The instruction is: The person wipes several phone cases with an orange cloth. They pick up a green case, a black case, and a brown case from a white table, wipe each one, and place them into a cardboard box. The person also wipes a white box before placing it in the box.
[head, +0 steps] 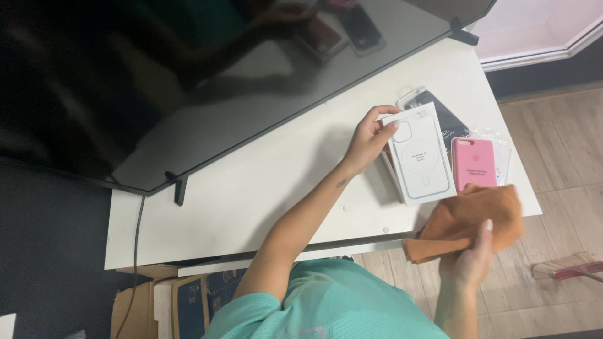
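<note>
My left hand grips the upper left edge of a white flat box with a phone case outline drawn on it, tilting it up off the white table. My right hand holds a crumpled orange cloth over the table's near edge, just below the box. A pink phone case package lies right of the white box. A dark case in clear packaging lies behind them.
A large dark TV screen on black feet fills the left and back of the table and reflects it. A clear plastic bag lies beside the pink package. Cardboard boxes sit under the table. A broom lies on the wooden floor.
</note>
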